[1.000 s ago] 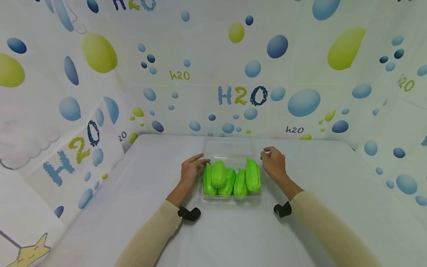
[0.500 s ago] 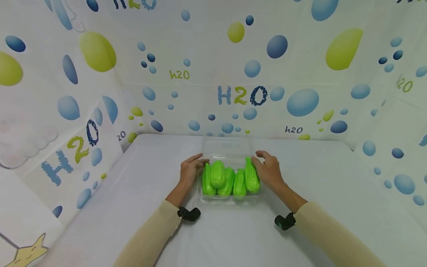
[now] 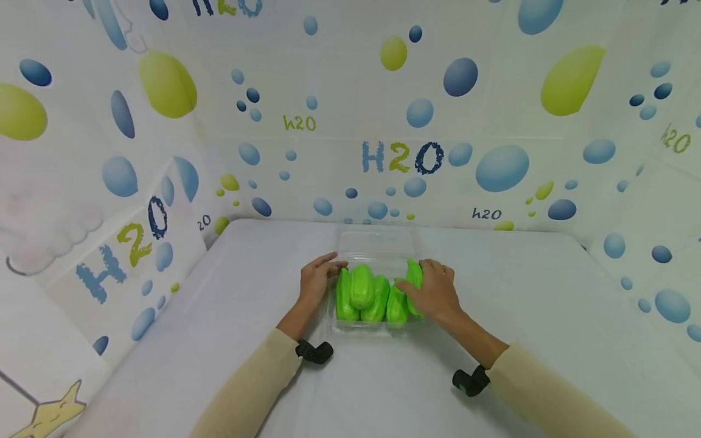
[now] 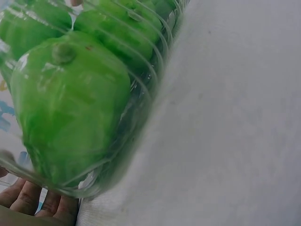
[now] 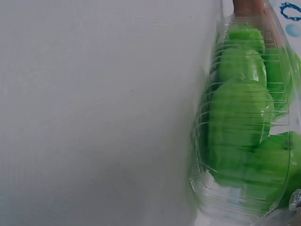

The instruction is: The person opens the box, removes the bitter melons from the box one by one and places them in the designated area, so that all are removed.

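I see the clear ribbed plastic clamshell tray sitting mid-bench, toward the far edge of the white cloth-covered bench, its transparent lid folded open behind it. It is packed with bright green, lumpy pepper-like vegetables, some stacked on the others. My left hand rests against the tray's left side, fingers fairly straight, thumb up near the rim; it braces rather than grips. My right hand lies over the rightmost green vegetable, fingers curled around it.

My worry is the pile: the vegetables lean on one another, so lifting or shifting the right one could tip its neighbour out over the low wall. The tray is thin and light; in the left wrist view its wall looks flimsy, and an uneven pull might drag or flex it if the left hand slips.

Around the bench stand white curtain walls printed with blue and lime bubbles and "H2O". Nothing else lies near the tray; only the raised lid crowds the space behind the hands.
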The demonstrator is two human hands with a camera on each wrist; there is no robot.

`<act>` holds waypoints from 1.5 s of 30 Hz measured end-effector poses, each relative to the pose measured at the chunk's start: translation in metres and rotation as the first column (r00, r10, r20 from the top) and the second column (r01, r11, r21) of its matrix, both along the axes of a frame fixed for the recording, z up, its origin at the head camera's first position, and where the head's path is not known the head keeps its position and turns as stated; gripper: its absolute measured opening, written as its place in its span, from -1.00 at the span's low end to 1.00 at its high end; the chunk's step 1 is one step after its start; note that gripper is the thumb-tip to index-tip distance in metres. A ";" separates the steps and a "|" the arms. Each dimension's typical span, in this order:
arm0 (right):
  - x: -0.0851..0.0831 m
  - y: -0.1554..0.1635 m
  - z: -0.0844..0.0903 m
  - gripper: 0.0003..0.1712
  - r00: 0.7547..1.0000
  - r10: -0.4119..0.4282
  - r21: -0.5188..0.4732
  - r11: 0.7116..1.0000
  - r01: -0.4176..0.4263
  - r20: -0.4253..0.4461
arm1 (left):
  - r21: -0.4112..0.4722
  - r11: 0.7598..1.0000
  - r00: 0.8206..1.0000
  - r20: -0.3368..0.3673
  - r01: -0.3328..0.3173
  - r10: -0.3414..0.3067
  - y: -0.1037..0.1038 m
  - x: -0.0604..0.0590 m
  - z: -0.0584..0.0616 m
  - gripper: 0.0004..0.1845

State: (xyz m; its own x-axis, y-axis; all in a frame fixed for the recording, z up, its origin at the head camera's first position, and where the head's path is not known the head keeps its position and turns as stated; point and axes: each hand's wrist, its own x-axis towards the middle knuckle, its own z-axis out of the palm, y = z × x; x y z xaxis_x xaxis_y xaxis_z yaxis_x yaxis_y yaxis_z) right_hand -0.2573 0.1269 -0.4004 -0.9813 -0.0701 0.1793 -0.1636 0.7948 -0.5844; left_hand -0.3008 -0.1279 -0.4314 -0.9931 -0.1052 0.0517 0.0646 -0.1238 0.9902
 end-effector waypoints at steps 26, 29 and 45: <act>0.003 -0.011 0.002 -0.35 0.986 0.082 0.033 0.996 -0.078 -0.147 | -0.010 1.000 1.000 0.002 0.021 -0.021 0.001 0.021 0.023 -0.55; 0.002 -0.012 0.002 -0.37 0.985 0.101 -0.011 0.995 -0.104 -0.143 | -0.009 1.000 1.000 0.000 0.019 -0.019 0.001 0.023 0.025 -0.55; 0.001 -0.013 0.009 -0.36 0.984 0.126 -0.152 0.978 -0.145 -0.128 | -0.017 1.000 1.000 0.004 0.025 -0.025 0.001 0.023 0.025 -0.54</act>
State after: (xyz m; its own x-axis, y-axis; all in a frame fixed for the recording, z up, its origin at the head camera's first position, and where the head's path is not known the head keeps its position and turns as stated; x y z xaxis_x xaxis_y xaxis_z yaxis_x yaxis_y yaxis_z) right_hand -0.2566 0.1141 -0.3917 -0.9363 -0.1621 0.3115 -0.3378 0.6583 -0.6727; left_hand -0.2782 -0.1273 -0.4065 -0.9956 -0.0797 0.0492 0.0577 -0.1080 0.9925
